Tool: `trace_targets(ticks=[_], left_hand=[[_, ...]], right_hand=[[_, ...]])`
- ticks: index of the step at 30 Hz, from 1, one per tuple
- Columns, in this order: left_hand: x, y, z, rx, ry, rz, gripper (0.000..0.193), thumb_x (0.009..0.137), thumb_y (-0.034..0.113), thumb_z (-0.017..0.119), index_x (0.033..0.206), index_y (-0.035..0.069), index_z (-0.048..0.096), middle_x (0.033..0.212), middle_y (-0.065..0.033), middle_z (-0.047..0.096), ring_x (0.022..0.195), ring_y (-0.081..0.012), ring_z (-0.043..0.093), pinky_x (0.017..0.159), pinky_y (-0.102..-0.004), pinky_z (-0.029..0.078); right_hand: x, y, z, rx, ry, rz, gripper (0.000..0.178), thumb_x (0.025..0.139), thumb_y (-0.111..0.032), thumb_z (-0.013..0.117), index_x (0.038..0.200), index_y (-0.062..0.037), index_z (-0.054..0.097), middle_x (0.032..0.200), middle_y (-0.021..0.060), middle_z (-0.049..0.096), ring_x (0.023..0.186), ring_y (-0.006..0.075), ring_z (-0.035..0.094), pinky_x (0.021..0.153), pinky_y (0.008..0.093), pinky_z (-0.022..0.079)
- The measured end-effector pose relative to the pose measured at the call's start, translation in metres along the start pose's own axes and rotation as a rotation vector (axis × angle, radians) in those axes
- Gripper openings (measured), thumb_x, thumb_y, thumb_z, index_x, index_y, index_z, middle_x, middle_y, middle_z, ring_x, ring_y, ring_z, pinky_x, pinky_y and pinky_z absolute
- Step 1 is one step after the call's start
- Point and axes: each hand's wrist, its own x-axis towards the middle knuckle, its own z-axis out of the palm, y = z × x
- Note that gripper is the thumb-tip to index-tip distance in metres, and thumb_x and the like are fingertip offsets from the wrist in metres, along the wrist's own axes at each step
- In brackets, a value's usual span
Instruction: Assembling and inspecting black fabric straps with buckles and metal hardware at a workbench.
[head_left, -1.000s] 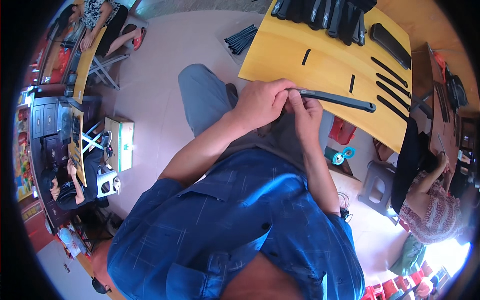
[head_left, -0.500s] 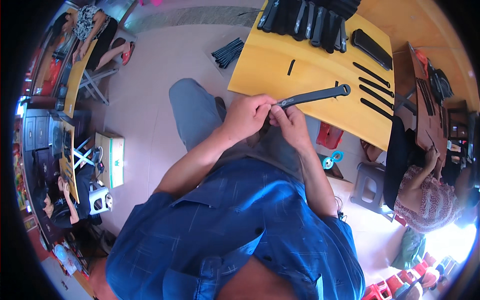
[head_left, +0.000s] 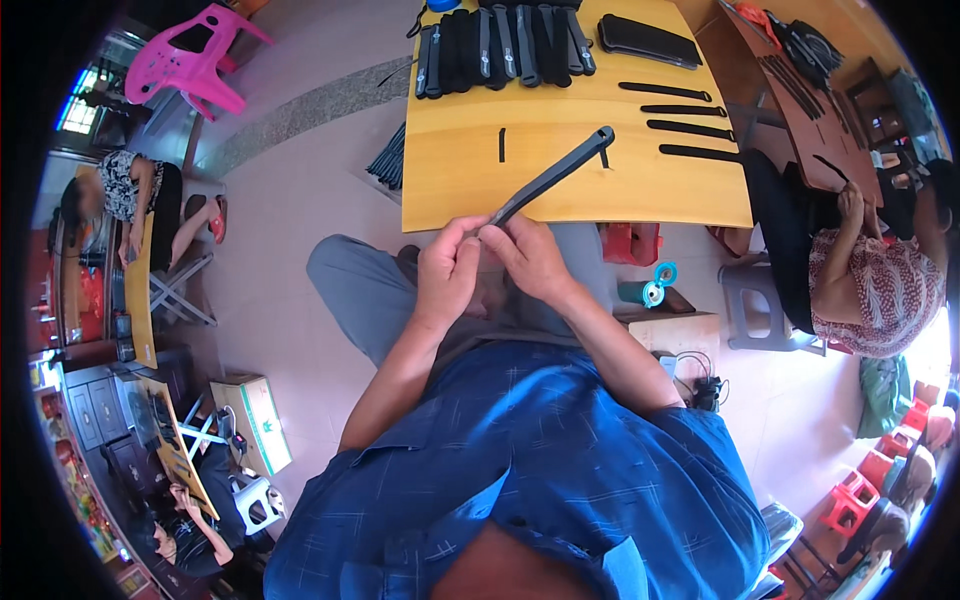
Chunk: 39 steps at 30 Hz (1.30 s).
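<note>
1. Since half a second ago the view has swung, so the yellow table's [head_left: 450, 190] near edge now runs nearly level, and the dark strap [head_left: 550, 178] slants more steeply away from the person; both hands stay at its near end.

2. The strap lies on the far side of the hands and off to the right, reaching out over the near part of the table. Its near end is between the fingertips, just short of the table's edge.

3. The left hand [head_left: 447, 272] is nearly closed, thumb and fingers pinching at the strap's near end. The right hand [head_left: 528, 258] pinches there too, thumb against the bent fingers — and, being on the right, it sits nearer to the strap's projecting length. The tucked fingertips are partly hidden.

4. The long axis runs from near left to far right, with a slight bend along it. The slotted end points far right, just beside a small black strip [head_left: 604, 158]; whether it touches the tabletop cannot be told.

5. Four thin black straps [head_left: 688, 129] lie farther right, well apart from the hands — their long axes run more nearly left to right.
</note>
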Motion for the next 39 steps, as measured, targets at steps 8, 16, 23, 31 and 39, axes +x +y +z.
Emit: trace_targets(ticks=[8,16,23,31,39], left_hand=[[0.005,-0.01,-0.012,0.23,-0.067,0.22,0.022,0.096,0.003,0.061,0.115,0.004,0.072,0.08,-0.0159,0.073,0.066,-0.0176,0.071,0.06,-0.0302,0.052],[0.006,-0.004,0.005,0.139,0.038,0.193,0.024,0.097,0.001,0.059,0.118,0.003,0.071,0.084,-0.0108,0.074,0.067,-0.0114,0.067,0.061,-0.0278,0.052],[0.003,0.002,-0.004,-0.047,-0.082,-0.105,0.031,0.102,-0.001,0.051,0.13,-0.001,0.064,0.116,-0.0062,0.072,0.105,-0.0091,0.063,0.092,-0.0241,0.049],[0.002,-0.008,0.001,-0.088,-0.054,-0.132,0.028,0.1,0.0,0.055,0.125,0.001,0.069,0.099,-0.0046,0.073,0.084,-0.0082,0.064,0.076,-0.0241,0.05],[0.016,0.004,-0.005,0.236,-0.107,0.144,0.023,0.098,-0.003,0.059,0.113,0.001,0.075,0.102,-0.0124,0.079,0.093,-0.0145,0.074,0.082,-0.027,0.056]], right_hand=[[-0.002,0.005,-0.012,0.06,-0.174,0.081,0.026,0.106,-0.026,0.059,0.109,-0.0007,0.063,0.076,0.0125,0.069,0.065,0.024,0.071,0.06,0.0386,0.056],[-0.002,0.013,-0.008,0.095,-0.072,0.015,0.024,0.103,-0.024,0.063,0.106,-0.0003,0.065,0.069,0.0101,0.067,0.062,0.0222,0.069,0.057,0.0356,0.052],[-0.002,0.009,0.0,-0.015,0.124,-0.031,0.022,0.094,-0.022,0.074,0.099,-0.0009,0.071,0.071,0.0148,0.069,0.064,0.0289,0.07,0.06,0.0385,0.053],[-0.004,0.01,0.001,-0.147,0.161,-0.095,0.021,0.094,-0.021,0.072,0.098,-0.0014,0.07,0.077,0.0187,0.07,0.07,0.0385,0.07,0.063,0.045,0.054],[-0.005,0.02,-0.011,-0.09,0.038,-0.101,0.016,0.099,-0.017,0.066,0.097,-0.0009,0.066,0.075,0.0152,0.067,0.068,0.0329,0.067,0.061,0.0414,0.051]])
